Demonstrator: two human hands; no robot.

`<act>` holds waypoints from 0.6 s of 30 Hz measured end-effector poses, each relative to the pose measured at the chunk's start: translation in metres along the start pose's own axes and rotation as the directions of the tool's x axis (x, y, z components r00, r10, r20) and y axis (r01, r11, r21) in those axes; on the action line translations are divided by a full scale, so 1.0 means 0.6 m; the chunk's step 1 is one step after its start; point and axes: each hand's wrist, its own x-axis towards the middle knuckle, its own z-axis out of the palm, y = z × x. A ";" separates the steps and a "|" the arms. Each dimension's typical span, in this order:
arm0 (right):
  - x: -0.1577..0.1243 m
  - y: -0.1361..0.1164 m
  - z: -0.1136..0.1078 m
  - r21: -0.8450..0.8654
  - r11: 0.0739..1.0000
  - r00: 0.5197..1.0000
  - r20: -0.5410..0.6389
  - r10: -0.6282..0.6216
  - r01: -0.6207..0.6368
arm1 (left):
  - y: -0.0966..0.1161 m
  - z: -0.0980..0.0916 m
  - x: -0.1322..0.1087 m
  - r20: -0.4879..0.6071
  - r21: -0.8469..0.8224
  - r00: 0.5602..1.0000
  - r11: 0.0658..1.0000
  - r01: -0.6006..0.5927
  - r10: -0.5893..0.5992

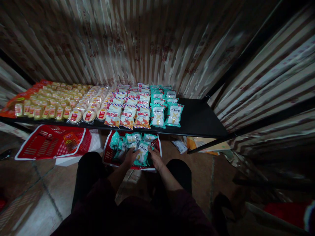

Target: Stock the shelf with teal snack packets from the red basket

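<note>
Between my hands, over a red basket (107, 154), is a teal-and-white snack bag (142, 155). My left hand (131, 157) grips its left edge, and my right hand (154, 156) has its upper right side. More bags of the same kind (120, 144) lie loose in the basket underneath. On the black shelf (197, 118) above, matching teal bags (174, 114) stand in rows at the right end. Beside them are rows of white, red and blue striped snack bags (127, 116).
Farther left on the shelf are round packaged cakes (89, 114) and small yellow packets (45, 112). A second red basket (46, 141) sits on the floor at left, near a white box (94, 142). A silvery packet (180, 146) lies under the shelf. Striped curtains (137, 42) hang behind.
</note>
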 end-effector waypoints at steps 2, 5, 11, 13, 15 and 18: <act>-0.006 -0.009 0.004 0.040 0.999 1.000 0.009 0.022 -0.023 | 0.002 -0.010 -0.002 0.083 -0.003 0.996 0.999 -0.040 0.040; -0.016 -0.023 0.010 0.138 0.989 0.998 0.037 0.042 -0.047 | 0.007 -0.019 -0.007 0.190 -0.077 0.976 0.993 -0.089 0.103; -0.038 -0.041 0.018 0.190 0.977 0.985 0.161 0.063 -0.093 | 0.017 -0.014 -0.016 0.242 -0.234 0.963 0.970 -0.060 0.118; -0.044 -0.043 0.019 0.185 0.978 0.979 0.195 0.064 -0.101 | 0.020 -0.010 -0.019 0.207 -0.242 0.972 0.968 -0.062 0.114; -0.048 -0.043 0.019 0.177 0.980 0.970 0.236 0.051 -0.095 | 0.025 -0.006 -0.023 0.165 -0.245 0.980 0.967 -0.067 0.110; -0.049 -0.041 0.016 0.158 0.984 0.967 0.251 0.040 -0.081 | 0.033 -0.002 -0.030 0.104 -0.248 0.990 0.967 -0.062 0.090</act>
